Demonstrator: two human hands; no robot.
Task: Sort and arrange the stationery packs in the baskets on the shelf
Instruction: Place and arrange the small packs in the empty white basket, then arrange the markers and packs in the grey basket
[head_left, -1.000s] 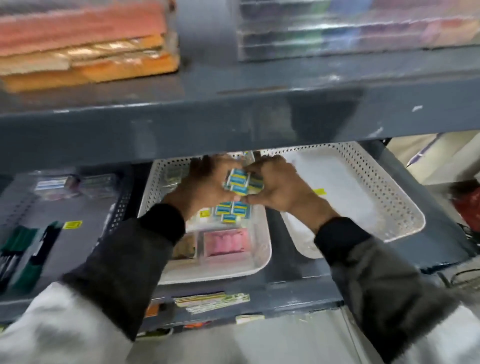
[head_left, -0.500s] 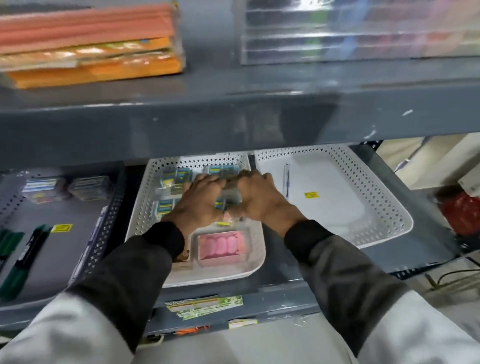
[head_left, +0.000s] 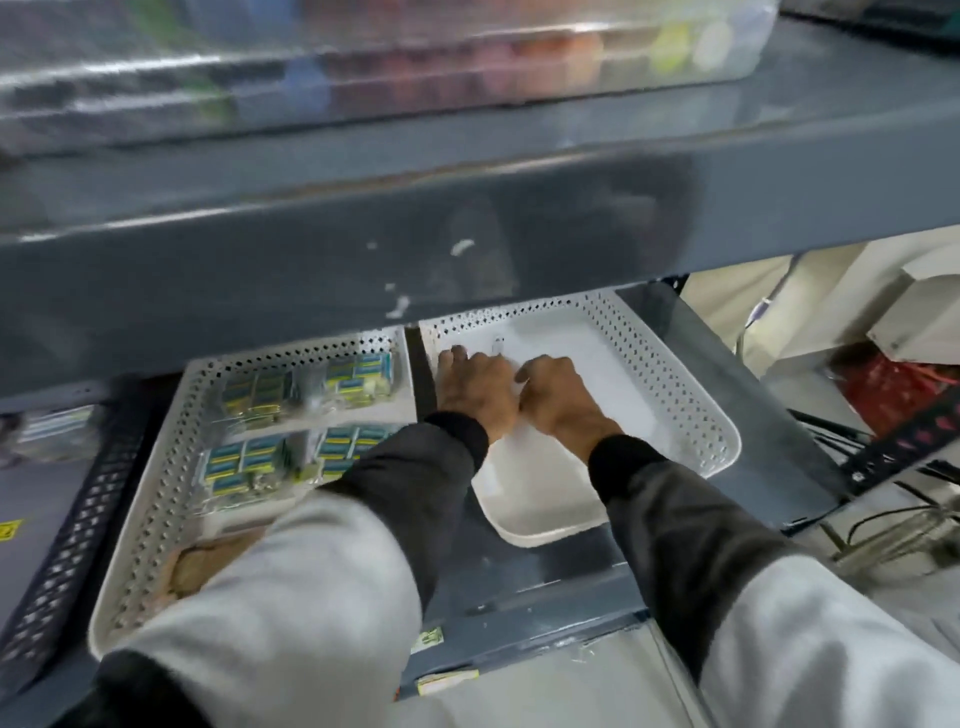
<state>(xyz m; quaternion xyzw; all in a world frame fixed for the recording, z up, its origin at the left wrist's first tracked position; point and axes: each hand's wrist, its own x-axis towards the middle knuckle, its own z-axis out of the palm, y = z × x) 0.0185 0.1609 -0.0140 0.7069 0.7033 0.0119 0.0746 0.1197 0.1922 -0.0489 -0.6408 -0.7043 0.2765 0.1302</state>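
Two white perforated baskets stand side by side on the lower shelf. The left basket (head_left: 156, 467) holds several clear packs of small blue-and-yellow boxes (head_left: 358, 376), and a brownish pack (head_left: 208, 566) lies near its front. The right basket (head_left: 675, 395) holds a thin pen-like item (head_left: 497, 345) at the back. Both hands are inside the right basket. My left hand (head_left: 475, 387) lies palm down, its fingers stretched just beside the pen-like item. My right hand (head_left: 558, 397) sits close beside it with its fingers curled down; what lies under them is hidden.
The grey upper shelf beam (head_left: 467, 234) hangs low just above the baskets, with a clear plastic box (head_left: 363, 67) on top. A dark perforated basket (head_left: 78, 519) stands to the left. Beyond the shelf's right end are a red object (head_left: 893, 384) and cables (head_left: 883, 519).
Both hands set the blue-and-yellow pack down in the left basket, then moved right into the right basket. The view has shifted right and closer.
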